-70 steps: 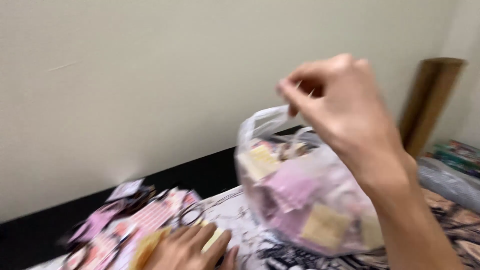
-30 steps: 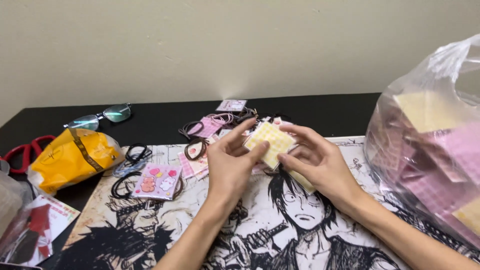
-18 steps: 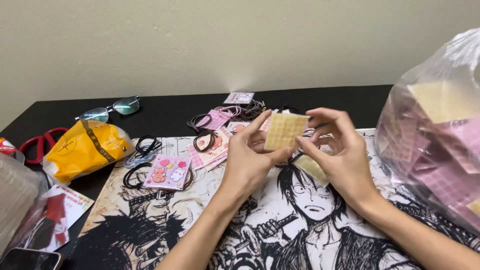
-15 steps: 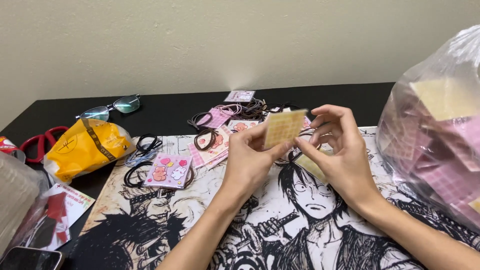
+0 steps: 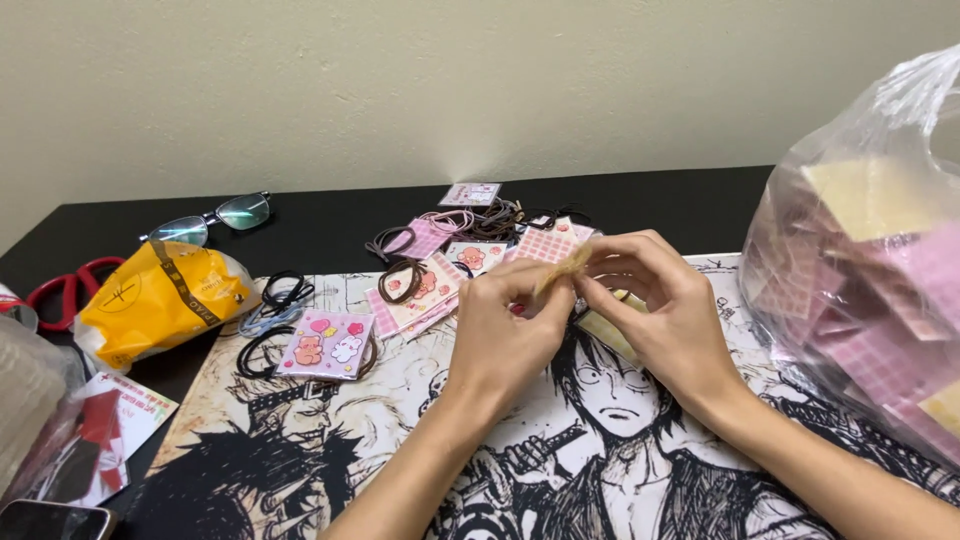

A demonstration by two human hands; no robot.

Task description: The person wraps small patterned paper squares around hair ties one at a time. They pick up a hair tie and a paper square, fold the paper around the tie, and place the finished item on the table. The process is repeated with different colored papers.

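In the head view, both hands meet over the middle of the black worktop [image 5: 330, 225], above a desk mat [image 5: 400, 440] printed with black-and-white comic figures. The left hand [image 5: 500, 335] and the right hand [image 5: 665, 310] each pinch one end of a small yellowish card [image 5: 562, 268] between thumb and fingertips; the card is seen nearly edge-on and blurred, held just above the mat.

Behind the hands, toward the far edge, lies a scatter of small pink checked cards [image 5: 545, 243] and loops of dark hair ties [image 5: 500, 215], some overlapping. To the left of the hands, a pink card with cartoon animal shapes [image 5: 325, 343] rests on the mat, with black and pale hair ties [image 5: 275, 300] just beside it.

Near the left edge sits a crumpled yellow bag [image 5: 160, 300], with red-handled scissors [image 5: 65, 290] touching its left side and a pair of glasses [image 5: 210, 218] behind it. At the near left corner are a clear plastic packet [image 5: 30, 400], a white-and-red leaflet [image 5: 120, 420] and the corner of a dark phone [image 5: 50, 520].

At the right edge stands a large clear plastic bag [image 5: 860, 290] filled with pink and yellowish checked cards, close to the right forearm.
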